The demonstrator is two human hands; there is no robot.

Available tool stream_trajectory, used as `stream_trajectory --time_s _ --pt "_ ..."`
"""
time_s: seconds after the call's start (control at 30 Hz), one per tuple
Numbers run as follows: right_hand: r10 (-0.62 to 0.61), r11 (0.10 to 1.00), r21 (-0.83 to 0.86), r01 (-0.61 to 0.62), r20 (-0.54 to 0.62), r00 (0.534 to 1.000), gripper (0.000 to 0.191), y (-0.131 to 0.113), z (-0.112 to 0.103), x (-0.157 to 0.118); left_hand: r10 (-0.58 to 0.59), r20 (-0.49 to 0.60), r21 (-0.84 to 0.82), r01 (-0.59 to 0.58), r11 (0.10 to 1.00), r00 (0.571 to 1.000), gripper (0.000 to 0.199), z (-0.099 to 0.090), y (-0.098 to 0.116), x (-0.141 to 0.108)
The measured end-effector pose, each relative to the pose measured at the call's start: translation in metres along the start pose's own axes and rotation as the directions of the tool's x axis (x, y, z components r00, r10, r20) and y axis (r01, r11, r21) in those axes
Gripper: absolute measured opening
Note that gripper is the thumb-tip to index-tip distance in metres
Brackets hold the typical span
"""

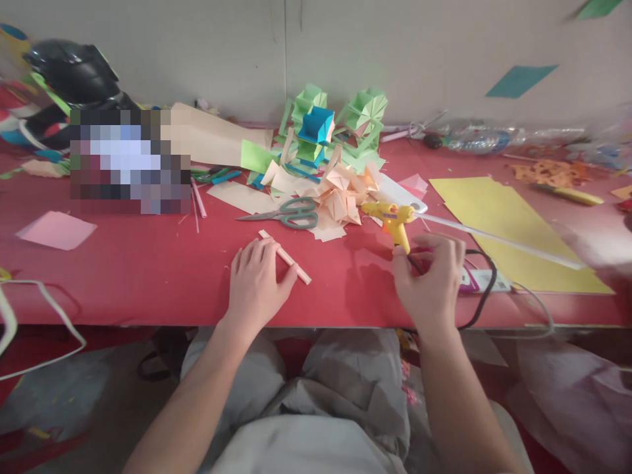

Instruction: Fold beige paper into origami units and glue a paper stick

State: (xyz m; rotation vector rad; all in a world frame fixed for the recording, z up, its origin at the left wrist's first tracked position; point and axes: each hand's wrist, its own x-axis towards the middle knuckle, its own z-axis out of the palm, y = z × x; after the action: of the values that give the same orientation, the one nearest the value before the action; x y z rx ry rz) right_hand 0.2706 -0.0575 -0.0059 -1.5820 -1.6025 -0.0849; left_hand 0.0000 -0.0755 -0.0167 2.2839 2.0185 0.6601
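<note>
My left hand (254, 280) rests on the red tabletop with its fingers and thumb closed on a narrow, pale peach folded paper strip (289, 260). The strip lies slanted, both ends showing. To the right, my right hand (432, 273) pinches the lower handle of a yellow hot glue gun (395, 218). The gun's nozzle points left, and a long clear glue stick (498, 240) juts from its back. Its dark cord (486, 303) loops beside my wrist. Grey-green scissors (291, 214) lie beyond my left hand, beside a pile of folded peach paper pieces (343, 197).
Green and blue folded-paper shapes (316, 125) stand by the wall. A yellow sheet (518, 230) lies at right, near a yellow cutter (573, 194) and plastic bottles (478, 140). Pink paper (56, 230) lies at left, below a black object (74, 72). A white cable (54, 309) hangs over the front edge.
</note>
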Motion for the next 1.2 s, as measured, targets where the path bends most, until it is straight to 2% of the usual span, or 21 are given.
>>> stream_trajectory --time_s 0.07,0.13,0.23,0.37,0.47,0.57,0.7,0.77,0.83,0.9,1.0,1.1,1.2 --pt "0.069 0.997 -0.036 -0.070 -0.030 0.997 0.033 0.013 -0.003 0.007 -0.022 -0.025 -0.010 0.022 1.000 0.999 0.039 0.002 0.000 0.000" --pt "0.144 0.985 -0.099 -0.143 0.002 0.990 0.039 0.021 -0.002 0.015 -0.033 -0.041 -0.015 0.032 0.999 0.999 0.043 0.004 0.000 -0.001" --pt "0.248 0.967 -0.105 -0.233 0.176 0.952 0.047 0.025 0.002 0.027 -0.041 -0.050 -0.018 0.040 0.999 0.998 0.044 0.006 -0.001 -0.002" --pt "0.319 0.939 -0.237 -0.248 0.336 0.886 0.042 0.018 0.010 0.037 -0.061 -0.032 -0.024 0.060 0.998 0.998 0.043 0.008 -0.003 -0.003" --pt "0.294 0.939 -0.277 -0.204 0.343 0.892 0.032 0.016 0.013 0.039 -0.071 -0.031 -0.047 0.069 0.996 0.997 0.049 0.009 -0.003 -0.004" --pt "0.249 0.956 -0.220 -0.194 0.258 0.934 0.024 0.017 0.011 0.037 -0.090 -0.034 -0.063 0.088 0.994 0.995 0.064 0.008 -0.002 -0.003" --pt "0.287 0.955 -0.127 -0.267 0.184 0.940 0.026 0.016 0.001 0.036 -0.122 -0.021 -0.076 0.120 0.990 0.992 0.073 0.007 -0.001 -0.003" --pt "0.273 0.960 -0.012 -0.279 0.236 0.932 0.028 0.011 -0.002 0.037 -0.124 -0.015 -0.075 0.123 0.990 0.992 0.074 0.007 -0.001 -0.003" --pt "0.191 0.952 0.163 -0.261 0.349 0.917 0.028 0.002 -0.003 0.039 -0.128 -0.012 -0.072 0.126 0.989 0.992 0.076 0.006 -0.001 -0.003" --pt "0.063 0.918 0.320 -0.235 0.468 0.881 0.030 -0.008 0.002 0.041 -0.139 -0.014 -0.075 0.137 0.988 0.990 0.077 0.005 0.000 -0.003" --pt "-0.091 0.879 0.413 -0.237 0.634 0.768 0.028 -0.027 0.016 0.043 -0.155 -0.018 -0.088 0.153 0.984 0.988 0.077 0.004 0.001 -0.003" --pt "-0.161 0.881 0.417 -0.225 0.710 0.686 0.025 -0.042 0.036 0.046 -0.159 -0.017 -0.093 0.157 0.983 0.987 0.078 0.002 0.002 -0.003" --pt "-0.202 0.896 0.402 -0.190 0.747 0.633 0.022 -0.054 0.056 0.047 -0.146 -0.011 -0.088 0.145 0.985 0.989 0.081 0.003 0.001 -0.003"
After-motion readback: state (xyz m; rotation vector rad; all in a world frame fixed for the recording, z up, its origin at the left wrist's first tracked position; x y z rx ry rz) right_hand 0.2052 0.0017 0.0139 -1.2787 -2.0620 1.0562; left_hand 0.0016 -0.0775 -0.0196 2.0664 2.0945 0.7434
